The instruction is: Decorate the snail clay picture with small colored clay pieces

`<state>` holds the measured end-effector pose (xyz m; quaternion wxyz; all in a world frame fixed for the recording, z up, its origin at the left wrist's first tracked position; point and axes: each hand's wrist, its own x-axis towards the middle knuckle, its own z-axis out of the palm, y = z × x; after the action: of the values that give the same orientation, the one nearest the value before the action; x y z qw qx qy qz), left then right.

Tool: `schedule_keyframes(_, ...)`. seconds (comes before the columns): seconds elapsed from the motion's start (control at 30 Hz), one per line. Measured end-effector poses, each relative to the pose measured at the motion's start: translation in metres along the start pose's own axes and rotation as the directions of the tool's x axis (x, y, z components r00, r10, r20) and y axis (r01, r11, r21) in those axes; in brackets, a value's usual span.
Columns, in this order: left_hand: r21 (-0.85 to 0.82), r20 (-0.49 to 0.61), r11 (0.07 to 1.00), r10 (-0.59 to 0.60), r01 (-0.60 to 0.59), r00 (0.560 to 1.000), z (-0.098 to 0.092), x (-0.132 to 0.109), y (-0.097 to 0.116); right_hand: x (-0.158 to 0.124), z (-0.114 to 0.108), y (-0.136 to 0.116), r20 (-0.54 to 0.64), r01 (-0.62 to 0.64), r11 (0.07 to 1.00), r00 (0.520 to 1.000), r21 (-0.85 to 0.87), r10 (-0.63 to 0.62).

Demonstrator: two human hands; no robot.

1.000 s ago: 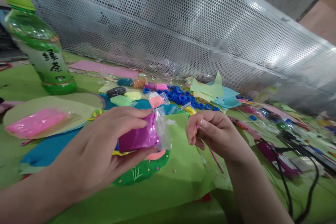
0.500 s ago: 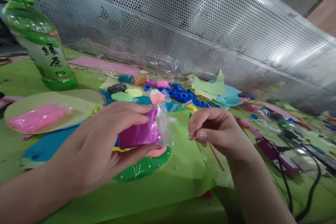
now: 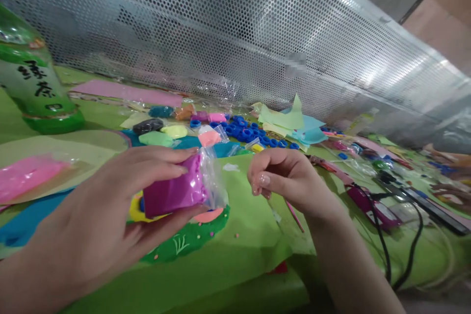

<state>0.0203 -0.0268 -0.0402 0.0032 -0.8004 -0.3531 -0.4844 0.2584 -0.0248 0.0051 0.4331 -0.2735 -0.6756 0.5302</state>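
Observation:
A clear plastic bag of purple modelling clay (image 3: 174, 189) is gripped between the thumb and fingers of my left hand (image 3: 106, 206), its loose clear end pointing right. My right hand (image 3: 283, 179) hovers just right of the bag, apart from it, thumb and fingertips pinched together; whatever may be between them is hidden. Below the bag lies a green sheet of paper (image 3: 253, 225) bearing a clay picture: a dark green clay patch (image 3: 184, 243) with pale grass strokes and small dots, a salmon clay piece (image 3: 209, 215) and a yellow piece partly covered by my left hand.
Bagged clay in several colours, blue rings (image 3: 245, 130) and paper scraps (image 3: 283, 120) lie behind. At left stand a green tea bottle (image 3: 40, 83) and a pink clay bag (image 3: 31, 176). Black cables (image 3: 382, 240) cross the right side, near another person's hand (image 3: 452, 194).
The view has shifted, so the bottle and table items sit further left. Both hands keep nearly the same pose, with the purple clay bag still in my left hand and slightly further from the right.

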Motion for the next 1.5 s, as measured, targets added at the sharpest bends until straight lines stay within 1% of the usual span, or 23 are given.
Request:
schedule_keyframes(0.13, 0.018, 0.017, 1.0, 0.011, -0.011, 1.0, 0.0, 0.001, 0.001, -0.002, 0.001, -0.001, 0.006, 0.007, 1.0, 1.0, 0.001, -0.007)
schedule_keyframes(0.33, 0.149, 0.025, 0.985, 0.087, -0.09, 0.996, -0.004, 0.006, 0.008, -0.004, -0.001, 0.0, 0.052, 0.035, 0.999, 0.998, -0.036, -0.033)
schedule_keyframes(0.5, 0.18, 0.046, 0.976, 0.119, -0.125, 0.992, -0.007, 0.011, 0.012, -0.005, -0.002, 0.001, 0.049, 0.021, 0.999, 0.999, -0.039, -0.019)
schedule_keyframes(0.67, 0.206, 0.043, 0.967, 0.141, -0.147, 0.989, -0.008, 0.012, 0.015, -0.004, 0.0, 0.001, 0.047, 0.03, 0.999, 0.998, -0.013, -0.029)
schedule_keyframes(0.8, 0.213, 0.052, 0.964, 0.152, -0.16, 0.987, -0.007, 0.014, 0.016, -0.003, 0.001, 0.002, 0.053, 0.038, 0.999, 0.998, -0.008, -0.038)
schedule_keyframes(0.93, 0.194, 0.047, 0.966, 0.167, -0.173, 0.985, -0.007, 0.016, 0.016, -0.004, 0.0, 0.001, 0.056, 0.029, 0.999, 0.998, -0.038, -0.027)
schedule_keyframes(1.13, 0.18, 0.046, 0.959, 0.213, -0.218, 0.976, -0.008, 0.016, 0.016, -0.006, -0.001, 0.0, 0.039, 0.016, 0.998, 0.999, -0.055, -0.014)
schedule_keyframes(1.3, 0.175, 0.046, 0.965, 0.191, -0.196, 0.981, -0.008, 0.016, 0.018, -0.006, 0.0, 0.0, 0.055, 0.028, 0.999, 0.998, -0.044, -0.026)
schedule_keyframes(1.5, 0.168, 0.081, 0.966, 0.184, -0.195, 0.98, -0.011, 0.016, 0.018, -0.006, 0.0, -0.002, 0.06, 0.025, 0.999, 0.998, -0.049, -0.022)
